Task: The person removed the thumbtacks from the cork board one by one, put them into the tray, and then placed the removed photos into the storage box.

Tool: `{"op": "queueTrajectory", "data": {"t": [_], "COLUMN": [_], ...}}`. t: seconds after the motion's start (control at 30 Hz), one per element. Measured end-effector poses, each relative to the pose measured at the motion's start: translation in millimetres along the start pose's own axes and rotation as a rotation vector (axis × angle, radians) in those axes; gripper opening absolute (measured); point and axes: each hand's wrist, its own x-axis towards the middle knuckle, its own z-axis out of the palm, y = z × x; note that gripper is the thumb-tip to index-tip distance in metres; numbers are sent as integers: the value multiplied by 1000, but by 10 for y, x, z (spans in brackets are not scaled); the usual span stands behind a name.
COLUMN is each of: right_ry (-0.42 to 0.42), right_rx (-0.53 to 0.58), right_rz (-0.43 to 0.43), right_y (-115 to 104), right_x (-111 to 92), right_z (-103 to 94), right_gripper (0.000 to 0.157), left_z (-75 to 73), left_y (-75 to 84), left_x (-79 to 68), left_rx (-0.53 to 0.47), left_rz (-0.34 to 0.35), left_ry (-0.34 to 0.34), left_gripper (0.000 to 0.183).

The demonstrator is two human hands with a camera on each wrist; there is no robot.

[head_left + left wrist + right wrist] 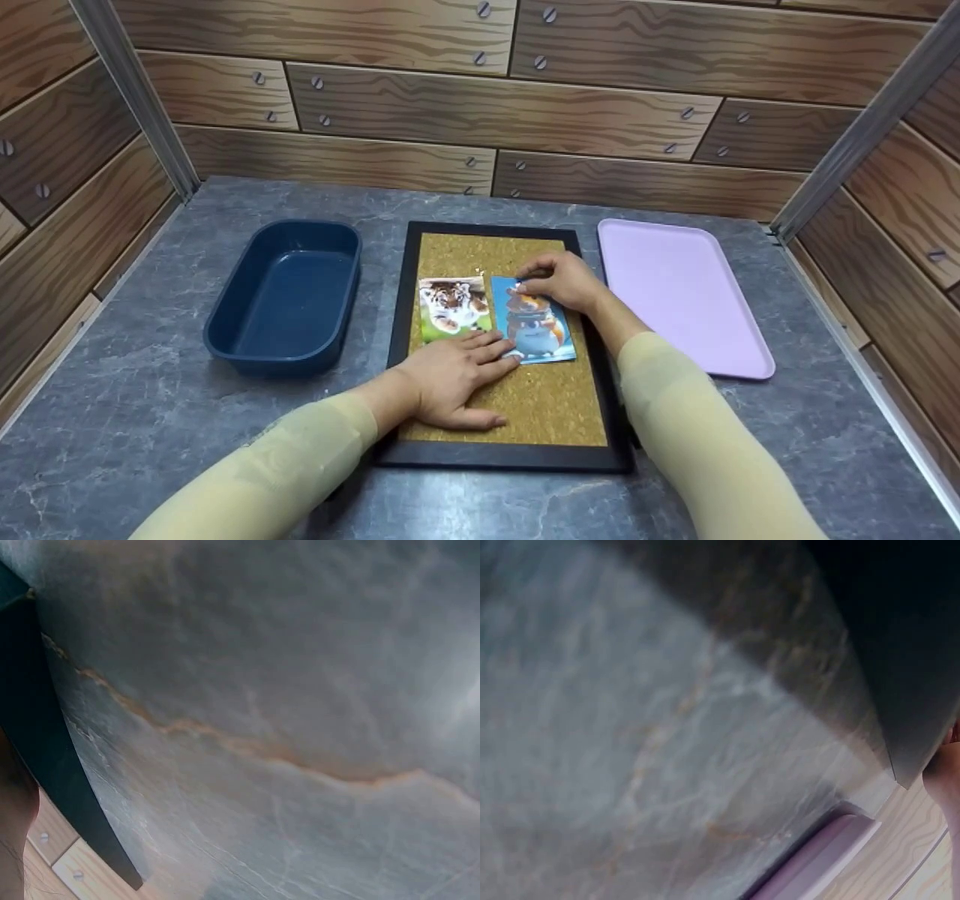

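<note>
Blue card (538, 339): on cork board (544, 412), beside tiger card (451, 300) | Left hand (457, 377): fingers extended, tips at blue card's lower-left corner | Right hand (566, 281): fingers bent at its upper edge; grasp cannot be determined

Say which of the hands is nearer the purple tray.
Right. The right hand is just left of the purple tray, at the blue picture; the left hand is farther left, on the board.
</note>
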Motion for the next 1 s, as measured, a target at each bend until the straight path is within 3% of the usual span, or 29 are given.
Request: {"op": "queueTrajectory", "data": {"t": [1.0], "right_ry": [-19], "right_rx": [-18], "right_rz": [-59], "right_y": [-21], "right_x": [1], "right_z": [0], "right_gripper": [17], "left_z": [6], "left_y": [-5], "left_x": [1], "left_rx": [0], "left_rz": [-3], "left_ry": [-6], "left_gripper": [86]}}
